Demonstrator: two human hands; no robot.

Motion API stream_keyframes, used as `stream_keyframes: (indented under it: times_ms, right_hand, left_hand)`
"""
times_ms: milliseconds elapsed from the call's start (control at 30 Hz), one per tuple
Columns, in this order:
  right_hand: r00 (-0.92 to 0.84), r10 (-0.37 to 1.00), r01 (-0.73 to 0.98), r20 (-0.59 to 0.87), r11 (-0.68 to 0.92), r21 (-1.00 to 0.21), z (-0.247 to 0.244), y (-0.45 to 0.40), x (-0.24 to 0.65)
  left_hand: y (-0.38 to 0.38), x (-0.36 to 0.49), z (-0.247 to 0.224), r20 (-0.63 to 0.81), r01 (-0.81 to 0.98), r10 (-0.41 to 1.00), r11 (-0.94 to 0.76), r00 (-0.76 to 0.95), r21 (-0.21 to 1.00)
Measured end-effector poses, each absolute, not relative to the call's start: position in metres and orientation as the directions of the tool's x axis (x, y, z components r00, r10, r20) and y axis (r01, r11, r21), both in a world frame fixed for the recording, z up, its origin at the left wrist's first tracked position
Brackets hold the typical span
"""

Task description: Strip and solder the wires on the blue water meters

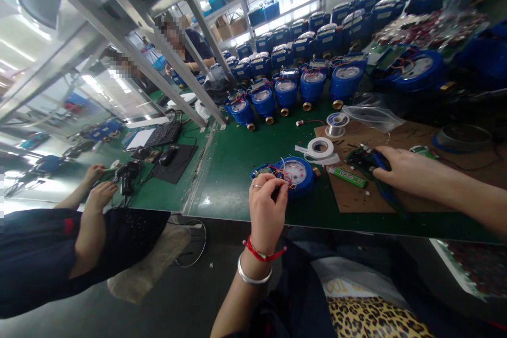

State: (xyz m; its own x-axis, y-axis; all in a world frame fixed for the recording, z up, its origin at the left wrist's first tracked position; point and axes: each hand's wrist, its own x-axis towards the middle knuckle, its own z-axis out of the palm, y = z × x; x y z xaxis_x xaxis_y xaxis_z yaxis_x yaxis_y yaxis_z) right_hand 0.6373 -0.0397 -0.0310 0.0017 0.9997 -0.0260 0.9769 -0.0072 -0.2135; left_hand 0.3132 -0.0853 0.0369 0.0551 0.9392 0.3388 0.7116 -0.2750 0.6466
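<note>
A blue water meter (pixel 304 179) with a round dial lies on the green bench in front of me, thin red, yellow and white wires (pixel 291 174) spilling from its open side. My left hand (pixel 266 203) is over that side, thumb and fingers pinched together at the wires. To the right, my right hand (pixel 404 169) has its fingers closed around blue-handled pliers (pixel 381 159) above a brown board. Dark green-handled wire strippers (pixel 358 161) lie beside and partly beneath that hand. A green battery (pixel 347 177) lies between the meter and the tools.
White tape (pixel 320 148) and a solder spool (pixel 336 124) are behind the meter. Several more blue meters (pixel 285 90) stand in rows at the back. Brown board (pixel 344 203) carries scraps. At left, a co-worker's hands (pixel 101 193) are near a black heat gun (pixel 127 177).
</note>
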Motion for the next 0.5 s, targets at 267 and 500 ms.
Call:
stream_keyframes:
  times_ms: [267, 500]
  right_hand:
    - [0.003, 1.000, 0.972, 0.029, 0.004, -0.235, -0.013, -0.062, 0.641]
    - [-0.036, 0.983, 0.938, 0.180, 0.095, -0.332, 0.006, -0.114, 0.637]
  left_hand:
    - [-0.086, 0.310, 0.035, 0.392, 0.706, 0.913, -0.353, 0.115, 0.614]
    - [-0.082, 0.305, 0.028, 0.415, 0.689, 0.892, -0.414, 0.178, 0.595]
